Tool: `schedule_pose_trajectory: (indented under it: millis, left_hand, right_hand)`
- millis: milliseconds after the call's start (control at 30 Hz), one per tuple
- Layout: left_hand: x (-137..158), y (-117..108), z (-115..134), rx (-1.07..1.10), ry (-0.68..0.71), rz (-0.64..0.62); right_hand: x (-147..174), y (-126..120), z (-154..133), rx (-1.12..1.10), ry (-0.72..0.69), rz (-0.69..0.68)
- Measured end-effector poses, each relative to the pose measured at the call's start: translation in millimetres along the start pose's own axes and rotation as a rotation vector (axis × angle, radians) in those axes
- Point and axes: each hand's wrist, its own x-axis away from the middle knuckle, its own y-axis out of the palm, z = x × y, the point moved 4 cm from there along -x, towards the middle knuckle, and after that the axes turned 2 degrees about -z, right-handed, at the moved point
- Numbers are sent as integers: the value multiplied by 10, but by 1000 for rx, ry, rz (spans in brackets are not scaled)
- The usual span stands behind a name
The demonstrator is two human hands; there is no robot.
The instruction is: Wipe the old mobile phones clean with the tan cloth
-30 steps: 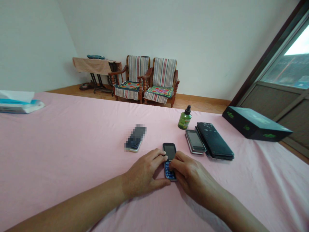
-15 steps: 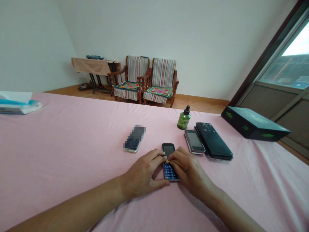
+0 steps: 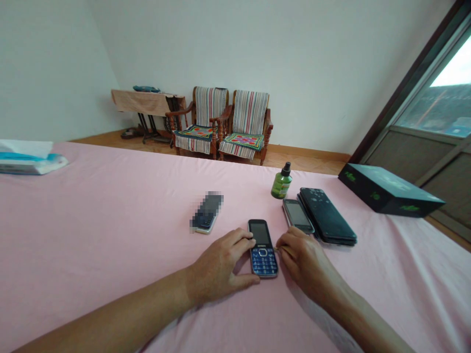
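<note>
A keypad mobile phone lies face up on the pink cloth, its dark screen at the far end and blue keys at the near end. My left hand grips it along the left side, fingertips beside the screen and thumb at the lower left corner. Just off the phone's right edge, my right hand is closed in a pinch. Between its fingertips is what looks like a cotton swab, a thin pale stick mostly hidden by the fingers.
Beyond my right hand lie a silver-edged phone and a stack of dark phones. A green spray bottle stands behind them, with a black box farther right. Partly pixelated phones lie left; a tissue pack sits far left.
My right hand has moved right, from over the keypad to beside the phone, uncovering the keys and lower screen. My left hand keeps its hold.
</note>
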Motion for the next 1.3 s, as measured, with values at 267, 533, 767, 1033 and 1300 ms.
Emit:
schedule_pose_trajectory:
  millis: [267, 533, 767, 1033, 1300]
  left_hand:
    - [9, 2, -1, -14, -2, -23]
    - [3, 10, -4, -23, -8, -28]
    - [-3, 9, 3, -24, -3, -22]
    - [-4, 11, -18, -24, 1, -20]
    - [2, 11, -7, -18, 1, -20]
  right_hand:
    - [26, 40, -156, -198, -36, -41]
    - [30, 47, -6, -71, 62, -66]
    - [-9, -38, -59, -146, -28, 100]
    - [-81, 124, -40, -277, -95, -37]
    - [11, -9, -64, -378, -15, -137]
